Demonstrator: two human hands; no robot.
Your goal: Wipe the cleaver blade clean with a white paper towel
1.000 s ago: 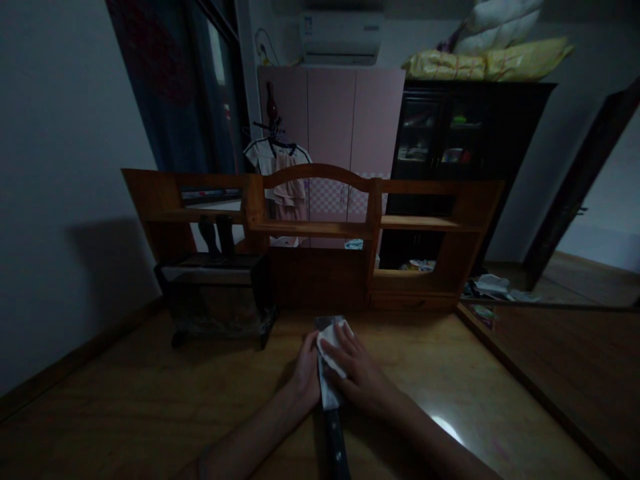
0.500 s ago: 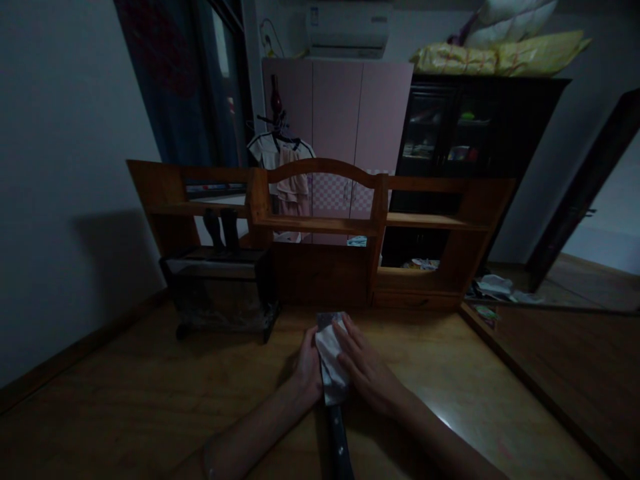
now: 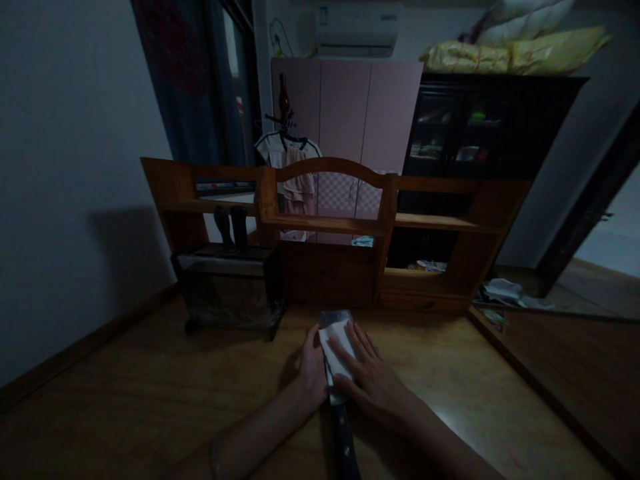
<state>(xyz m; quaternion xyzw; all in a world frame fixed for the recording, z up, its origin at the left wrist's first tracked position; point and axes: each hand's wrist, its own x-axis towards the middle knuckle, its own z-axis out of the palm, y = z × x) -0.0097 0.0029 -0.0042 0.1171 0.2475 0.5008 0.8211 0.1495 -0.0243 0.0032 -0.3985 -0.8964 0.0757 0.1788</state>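
A cleaver (image 3: pixel 336 318) with a broad metal blade and a riveted black handle (image 3: pixel 345 443) lies lengthwise before me, handle toward me. My left hand (image 3: pixel 313 370) grips the blade by its left side, the thumb along the edge. Over the blade lies a white tissue or thin cloth (image 3: pixel 336 337). My right hand (image 3: pixel 373 380) rests flat on this white sheet, fingers stretched and slightly apart, pressing it on the blade. Only the far end of the blade shows bare. How the left fingers sit beneath the blade is hidden.
A knife block (image 3: pixel 233 293) with two black-handled tools stands at the left on the wooden tabletop (image 3: pixel 150 400). A wooden shelf unit (image 3: pixel 330 227) runs along the back. A raised edge (image 3: pixel 525 373) borders the right side. The room is dim.
My right hand has shifted over the white sheet, its fingers now more spread. The sheet looks flatter. The whole view has moved a little, so things appear farther right.
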